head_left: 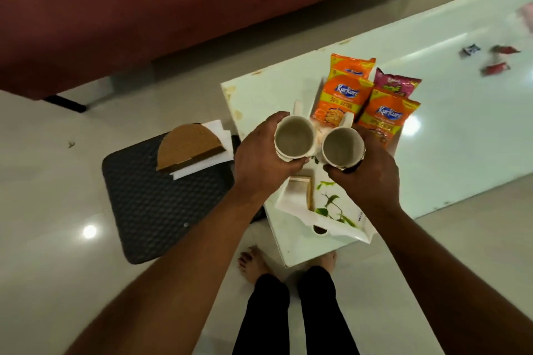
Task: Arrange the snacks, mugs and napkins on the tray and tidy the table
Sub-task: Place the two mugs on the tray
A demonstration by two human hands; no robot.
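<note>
Head view: left grip (259, 155) clamps left mug (294, 140), right grip (372, 179) clamps right mug (342, 147); rims nearly touch above tray (337, 232) and could chip.

In your fingers (274, 119), two mugs (294, 140) (341, 147); just beyond them, three orange snack packets (346, 98) (388, 115) (353, 65) and one pink packet (396, 83); beneath, one tray (340, 222); farther off, three wrappers (470, 50) (504, 49) (494, 68).
</note>
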